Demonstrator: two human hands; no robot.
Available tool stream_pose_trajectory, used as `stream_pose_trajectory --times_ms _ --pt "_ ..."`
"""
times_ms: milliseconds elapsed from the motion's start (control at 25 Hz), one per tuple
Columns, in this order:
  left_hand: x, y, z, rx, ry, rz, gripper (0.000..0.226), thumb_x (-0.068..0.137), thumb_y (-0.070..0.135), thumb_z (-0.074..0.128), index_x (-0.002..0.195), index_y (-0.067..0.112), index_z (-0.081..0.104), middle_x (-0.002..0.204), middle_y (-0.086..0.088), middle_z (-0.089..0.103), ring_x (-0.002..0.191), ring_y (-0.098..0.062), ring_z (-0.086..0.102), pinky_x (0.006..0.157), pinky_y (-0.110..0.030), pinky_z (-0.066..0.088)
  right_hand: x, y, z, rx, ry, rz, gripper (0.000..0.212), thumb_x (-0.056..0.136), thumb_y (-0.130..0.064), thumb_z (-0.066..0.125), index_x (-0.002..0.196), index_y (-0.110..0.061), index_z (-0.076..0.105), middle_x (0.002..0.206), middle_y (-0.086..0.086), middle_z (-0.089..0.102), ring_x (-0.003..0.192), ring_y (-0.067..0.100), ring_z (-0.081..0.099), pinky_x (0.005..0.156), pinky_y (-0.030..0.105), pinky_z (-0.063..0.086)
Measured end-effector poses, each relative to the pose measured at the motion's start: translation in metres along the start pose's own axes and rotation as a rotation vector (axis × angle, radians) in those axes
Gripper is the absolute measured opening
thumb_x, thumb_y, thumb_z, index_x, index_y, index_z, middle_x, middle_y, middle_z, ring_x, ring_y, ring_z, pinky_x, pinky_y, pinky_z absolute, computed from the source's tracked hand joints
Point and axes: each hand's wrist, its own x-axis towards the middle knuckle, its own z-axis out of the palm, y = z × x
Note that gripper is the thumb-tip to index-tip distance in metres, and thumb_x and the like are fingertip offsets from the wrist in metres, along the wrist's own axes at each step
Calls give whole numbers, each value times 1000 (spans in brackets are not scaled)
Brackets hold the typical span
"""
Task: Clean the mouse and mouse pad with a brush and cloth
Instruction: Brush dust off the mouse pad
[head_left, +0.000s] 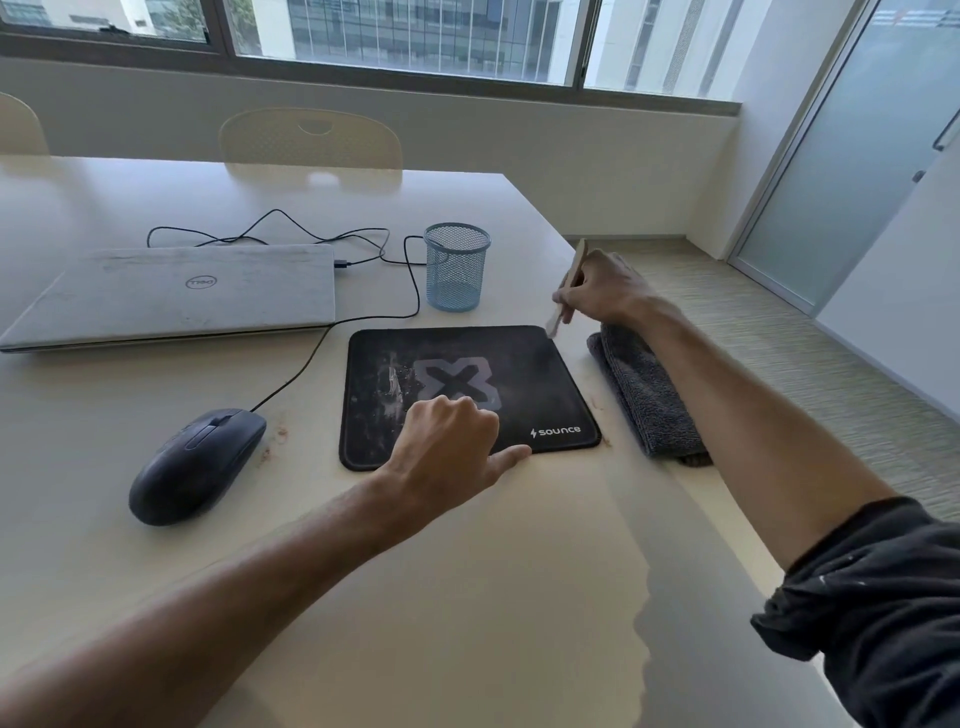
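A person sits at a pale desk, both bare forearms reaching forward. A black mouse pad lies flat near the desk's right edge, smeared with pale dusty marks on its left half and printed with a grey X and a small white logo. The left hand rests on the pad's near edge, fingers curled under against the pad and the thumb stretched out to the right along the edge; it holds nothing. The right hand grips a small brush with a pale wooden handle, fingers curled around it, the bristle end pointing down at the pad's far right corner. A folded grey cloth lies just beside the pad along the desk's right edge, partly under the right forearm. A black wired mouse sits on the desk left of the pad, apart from it. Farther back are a closed silver laptop toward the left edge and a blue mesh cup, with the black cable looping between them
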Motion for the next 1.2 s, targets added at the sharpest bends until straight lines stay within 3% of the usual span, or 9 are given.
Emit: stream_pose_trajectory --times_ms 80,240,400,560,680,840,960,1120,1200 --pt "0 0 -1 7 -19 3 62 91 70 39 64 15 49 62 3 49 57 -14 51 58 -25 40 4 -1 6 -15 19 -12 21 88 -30 67 75 -17 79 74 -10 76 89 8 69 88 34 55" --pt "0 -1 0 1 -26 8 63 90 71 39 63 15 49 61 2 51 58 -15 55 59 -26 44 10 -5 -6 -11 -256 17 14 87 -18 69 80 -10 77 75 -2 78 77 0 69 92 31 52" --pt "0 -1 -2 0 -38 8 62 90 71 38 63 15 46 62 3 50 59 -15 56 63 -28 50 11 -3 -1 -41 -75 -36 18 88 -25 69 77 -15 79 68 -10 76 86 3 69 89 32 53" --pt "0 0 -2 4 -33 19 63 90 71 38 64 15 49 62 2 52 59 -15 57 60 -26 42 1 -2 -7 64 -364 0 15 88 -7 67 77 -2 76 76 10 77 59 4 71 86 28 51" --pt "0 0 -2 5 -25 20 63 90 71 39 64 14 50 61 3 51 56 -13 53 59 -25 39 0 2 -4 18 -169 -33 17 87 -18 70 72 -12 76 68 -4 76 71 3 71 84 34 55" --pt "1 1 -1 -7 -8 28 64 89 71 40 61 14 48 59 3 51 55 -13 54 58 -24 39 -9 2 -3 28 -333 1 15 86 -14 69 74 -9 76 74 4 78 62 -1 69 96 39 54" --pt "0 0 0 -15 17 32 64 89 70 43 59 14 49 56 3 49 51 -13 51 55 -25 36 -15 1 -2 21 -126 -33 19 87 -21 69 74 -10 78 69 -5 77 75 4 69 90 41 55" --pt "1 -1 2 -29 22 31 65 88 71 43 59 14 50 56 2 52 51 -14 53 55 -25 39 -24 3 -4 45 -326 8 17 83 -17 68 73 -8 78 68 2 77 70 7 70 93 39 54" --pt "0 -1 3 -32 29 30 64 88 71 44 58 14 49 55 2 51 50 -14 52 55 -25 41 -29 2 0 46 -191 -19 22 80 -28 67 68 -13 76 67 -1 76 72 11 72 88 42 57"
